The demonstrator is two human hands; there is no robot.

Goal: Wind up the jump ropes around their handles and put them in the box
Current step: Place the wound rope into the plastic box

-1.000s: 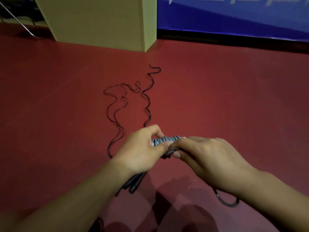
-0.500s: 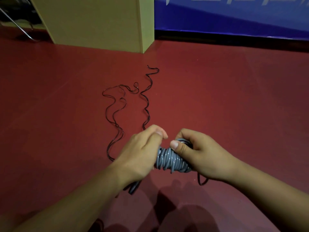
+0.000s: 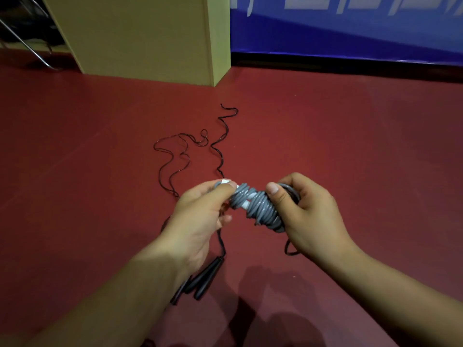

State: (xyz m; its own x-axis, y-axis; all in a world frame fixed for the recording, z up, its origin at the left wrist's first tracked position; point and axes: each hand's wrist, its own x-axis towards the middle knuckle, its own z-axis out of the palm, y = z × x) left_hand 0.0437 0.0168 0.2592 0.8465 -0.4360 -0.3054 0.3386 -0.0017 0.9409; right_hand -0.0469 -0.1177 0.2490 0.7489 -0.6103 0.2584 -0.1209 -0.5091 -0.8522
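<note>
Compared w/ half a second ago, the grey rope bundle is turned more level at centre frame, and white handles are now seen between coils. It is gripped by the left hand at one end and the right hand at the other. Winding is judged nearly done. Black handles lie lower centre; the thin black rope is loose beyond. No box is seen.
</note>
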